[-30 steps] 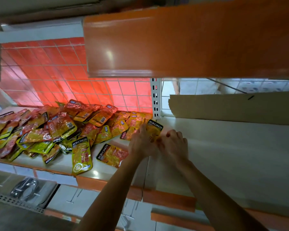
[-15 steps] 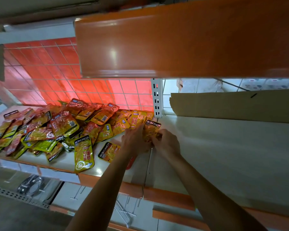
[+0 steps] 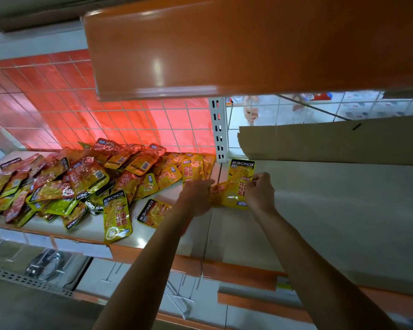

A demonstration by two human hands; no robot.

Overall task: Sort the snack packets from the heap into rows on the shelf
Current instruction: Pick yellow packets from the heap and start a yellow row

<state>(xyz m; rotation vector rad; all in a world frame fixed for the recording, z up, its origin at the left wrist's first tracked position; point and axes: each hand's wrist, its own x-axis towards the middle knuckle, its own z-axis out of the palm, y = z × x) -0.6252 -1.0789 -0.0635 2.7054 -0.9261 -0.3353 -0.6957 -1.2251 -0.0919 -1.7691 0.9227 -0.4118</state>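
The yellow packet (image 3: 239, 184) lies on the shelf (image 3: 343, 210) just right of the heap (image 3: 81, 182), its long axis pointing toward the back, with the right hand (image 3: 260, 192) pinching its right edge and the left hand (image 3: 197, 197) at its near-left corner, grip hidden, so I cannot tell.

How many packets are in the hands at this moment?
2: a yellow packet gripped by the right hand, an orange packet held by the left hand. Others may hide beneath.
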